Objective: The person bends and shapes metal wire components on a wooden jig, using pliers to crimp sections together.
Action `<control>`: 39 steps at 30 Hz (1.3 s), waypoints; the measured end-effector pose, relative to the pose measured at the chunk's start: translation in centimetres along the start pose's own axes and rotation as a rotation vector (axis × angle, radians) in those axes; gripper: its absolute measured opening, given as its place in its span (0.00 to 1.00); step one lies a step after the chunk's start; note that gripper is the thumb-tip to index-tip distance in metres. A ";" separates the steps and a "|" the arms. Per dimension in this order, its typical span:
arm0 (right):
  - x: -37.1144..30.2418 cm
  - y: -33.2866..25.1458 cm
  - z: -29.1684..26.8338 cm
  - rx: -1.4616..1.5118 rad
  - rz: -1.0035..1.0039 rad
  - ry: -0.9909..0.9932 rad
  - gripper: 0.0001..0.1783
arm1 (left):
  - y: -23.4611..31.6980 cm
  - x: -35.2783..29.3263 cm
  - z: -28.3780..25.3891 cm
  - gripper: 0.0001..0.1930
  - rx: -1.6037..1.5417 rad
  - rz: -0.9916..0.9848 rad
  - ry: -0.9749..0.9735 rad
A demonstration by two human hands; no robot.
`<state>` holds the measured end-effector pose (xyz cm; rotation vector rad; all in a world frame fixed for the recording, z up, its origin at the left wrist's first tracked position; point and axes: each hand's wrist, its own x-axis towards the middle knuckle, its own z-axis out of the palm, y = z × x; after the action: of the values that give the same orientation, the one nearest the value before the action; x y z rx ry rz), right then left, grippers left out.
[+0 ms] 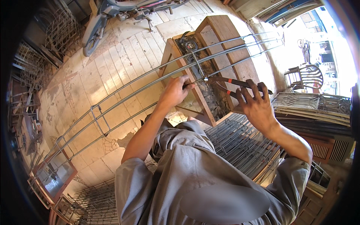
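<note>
A long cage of thin steel rods [129, 89], joined by bent rectangular wire stirrups [100, 119], runs slantwise across the view in front of me. My left hand [174, 92] is closed on the near rod, its thumb and fingers pressed together; whether a tie wire is also pinched there is hidden. In my right hand [258, 107] are pincers [228, 83] with dark handles banded in red, the fingers spread loosely over the grips. The jaws of the pincers touch the lower corner of a stirrup, just right of my left hand.
A wooden box-like stand [240, 45] supports the cage, with a small round object [190, 45] in its dark, dirty trough. Finished wire frames [236, 138] lie stacked beside me. A motorbike [112, 11] stands far left, a chair [305, 77] far right, a framed mirror [55, 179] near left.
</note>
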<state>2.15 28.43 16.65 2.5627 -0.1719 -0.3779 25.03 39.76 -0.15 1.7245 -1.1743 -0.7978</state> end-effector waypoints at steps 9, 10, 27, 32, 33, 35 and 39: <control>-0.4 0.1 0.2 -0.012 -0.005 0.069 0.14 | 0.2 0.0 -0.2 0.16 0.009 -0.048 -0.047; -0.4 0.1 0.3 -0.026 -0.010 0.070 0.13 | 0.1 0.1 -0.2 0.15 0.023 -0.037 -0.047; 1.4 0.5 -2.1 0.491 0.113 -0.246 0.12 | -0.6 -0.1 0.6 0.19 0.017 -0.054 0.012; 3.3 2.4 -4.5 0.758 0.096 -0.342 0.15 | -0.8 0.0 0.6 0.18 0.006 0.005 0.045; 3.5 2.7 -4.9 0.779 0.091 -0.346 0.15 | -0.8 0.0 0.5 0.18 0.010 0.025 0.053; 4.2 3.0 -5.2 0.793 0.080 -0.353 0.15 | -0.5 0.0 0.2 0.17 0.028 0.031 0.035; 4.7 3.0 -5.1 0.736 0.106 -0.399 0.15 | 0.6 -0.2 -0.2 0.20 0.181 -0.061 -0.054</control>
<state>8.01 27.51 21.33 3.1313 -0.7025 -0.9243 24.94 39.87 0.50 1.9051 -1.2682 -0.7998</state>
